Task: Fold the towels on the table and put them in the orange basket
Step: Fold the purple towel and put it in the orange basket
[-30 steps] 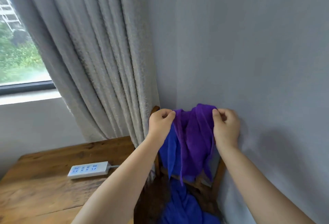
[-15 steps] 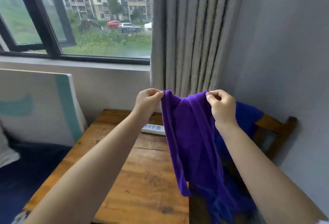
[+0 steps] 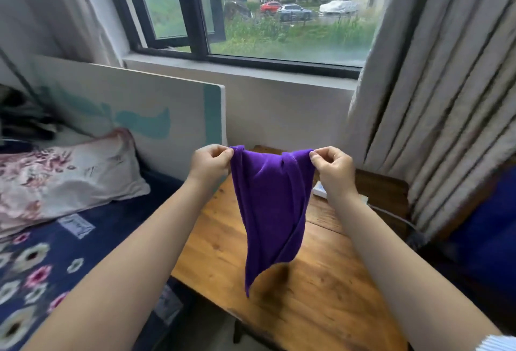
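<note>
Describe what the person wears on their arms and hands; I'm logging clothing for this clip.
Both forearms are bare, and no rings, watch or gloves show on the left hand or right hand. Only a white ribbed sleeve edge shows at the right upper arm.

Both bare forearms reach forward and slightly inward, the hands raised level with each other and a little apart. The left hand [image 3: 210,163] has its fingers curled, thumb and forefinger pinched together toward the right. The right hand [image 3: 332,167] mirrors it, fingertips pinched, pointing left.
</note>
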The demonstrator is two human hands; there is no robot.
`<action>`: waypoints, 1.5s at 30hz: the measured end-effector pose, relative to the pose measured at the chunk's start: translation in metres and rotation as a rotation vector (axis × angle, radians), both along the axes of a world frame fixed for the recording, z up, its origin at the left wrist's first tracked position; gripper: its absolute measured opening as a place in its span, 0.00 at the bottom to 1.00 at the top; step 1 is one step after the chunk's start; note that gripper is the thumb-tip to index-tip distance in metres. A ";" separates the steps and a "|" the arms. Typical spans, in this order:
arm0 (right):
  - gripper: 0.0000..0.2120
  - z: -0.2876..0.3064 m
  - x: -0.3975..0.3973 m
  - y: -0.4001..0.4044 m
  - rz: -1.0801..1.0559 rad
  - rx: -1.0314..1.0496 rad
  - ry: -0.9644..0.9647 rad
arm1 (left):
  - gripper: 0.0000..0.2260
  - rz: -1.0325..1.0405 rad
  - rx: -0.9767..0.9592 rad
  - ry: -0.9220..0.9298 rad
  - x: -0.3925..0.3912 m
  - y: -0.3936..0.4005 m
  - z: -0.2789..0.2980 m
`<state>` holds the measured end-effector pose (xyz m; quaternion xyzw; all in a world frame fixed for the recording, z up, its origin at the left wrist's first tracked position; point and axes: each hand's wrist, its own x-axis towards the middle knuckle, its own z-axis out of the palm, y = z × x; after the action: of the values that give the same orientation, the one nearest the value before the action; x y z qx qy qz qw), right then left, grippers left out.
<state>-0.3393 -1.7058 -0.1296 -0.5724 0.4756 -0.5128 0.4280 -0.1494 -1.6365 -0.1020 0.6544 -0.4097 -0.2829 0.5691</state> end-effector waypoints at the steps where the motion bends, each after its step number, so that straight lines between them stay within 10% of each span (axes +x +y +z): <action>1: 0.14 -0.007 0.009 -0.010 0.009 0.012 -0.003 | 0.15 0.020 0.023 -0.031 0.013 -0.007 -0.007; 20: 0.15 -0.029 0.111 -0.158 -0.103 0.093 0.067 | 0.15 -0.048 0.202 -0.037 0.127 -0.205 -0.054; 31: 0.05 -0.174 0.115 -0.088 -0.431 0.605 0.322 | 0.14 -0.478 0.842 -0.130 0.134 -0.215 -0.175; 45: 0.19 -0.261 0.166 -0.012 -0.140 0.757 1.071 | 0.14 -0.800 1.055 -0.637 0.147 -0.142 -0.275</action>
<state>-0.1737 -1.7181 -0.3905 -0.5261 0.8064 0.0189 0.2695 -0.0020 -1.7788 -0.3767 0.6922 -0.5720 -0.4247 -0.1151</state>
